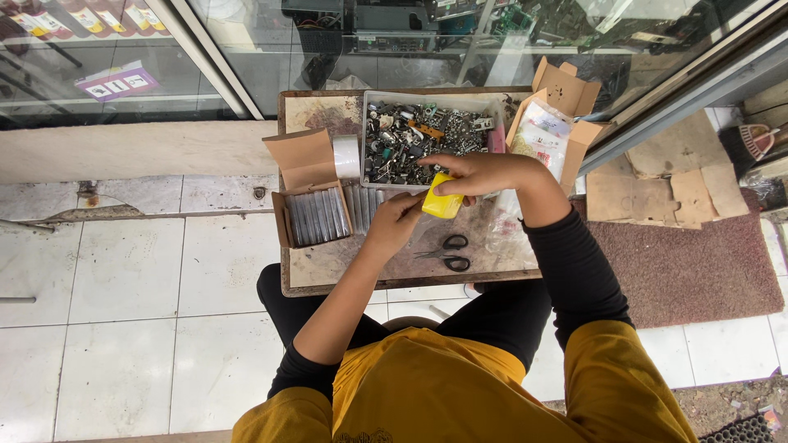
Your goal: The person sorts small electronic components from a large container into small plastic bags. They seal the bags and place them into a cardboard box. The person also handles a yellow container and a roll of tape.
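Note:
My right hand [484,175] grips a small yellow block-shaped object [442,205] from above, over the middle of a small wooden table [328,262]. My left hand [396,221] touches the same yellow object from the left side, fingers bent toward it. Right behind the hands stands a clear plastic tray [371,100] full of several small dark metal parts [410,135]. A pair of black-handled scissors [447,253] lies on the table just in front of the hands.
An open cardboard box of grey tubes [316,215] sits at the table's left, a white roll [348,156] behind it. Another open cardboard box with plastic bags [548,123] stands at the right. A brown mat [689,262] lies on the tiled floor at right; glass doors are behind.

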